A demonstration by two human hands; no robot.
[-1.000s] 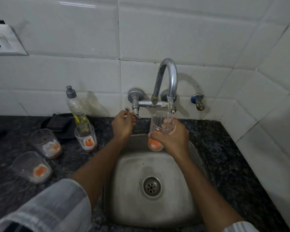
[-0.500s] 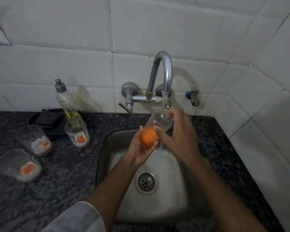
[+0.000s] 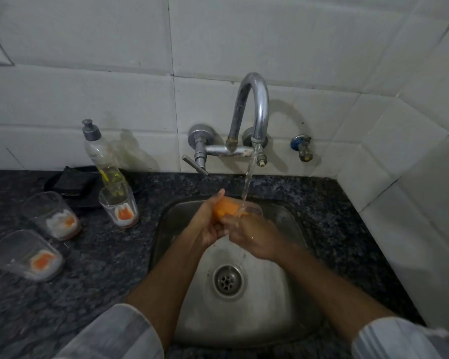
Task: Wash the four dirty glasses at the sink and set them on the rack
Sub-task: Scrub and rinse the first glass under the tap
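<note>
Over the steel sink (image 3: 290, 301) both hands grip one glass (image 3: 230, 209) with an orange base, tipped sideways under the running water. My left hand (image 3: 205, 224) cups its orange bottom. My right hand (image 3: 252, 233) holds the open end, whose rim is partly hidden. Water falls from the tap (image 3: 252, 112) onto the glass. Three dirty glasses with orange and white residue stand on the dark counter at left: one (image 3: 119, 207) by the soap bottle, one (image 3: 53, 216) further left, one (image 3: 26, 255) nearest me. No rack is in view.
A dish soap bottle (image 3: 101, 154) stands against the tiled wall, with a black scrub pad (image 3: 73, 181) on a dark dish beside it. The tap lever (image 3: 195, 165) sticks out left of the spout. A small blue valve (image 3: 302, 147) is on the wall at right.
The glass has been tipped further onto its side and lowered toward the basin. My left hand left the tap lever a second ago and now cups the glass's base.
</note>
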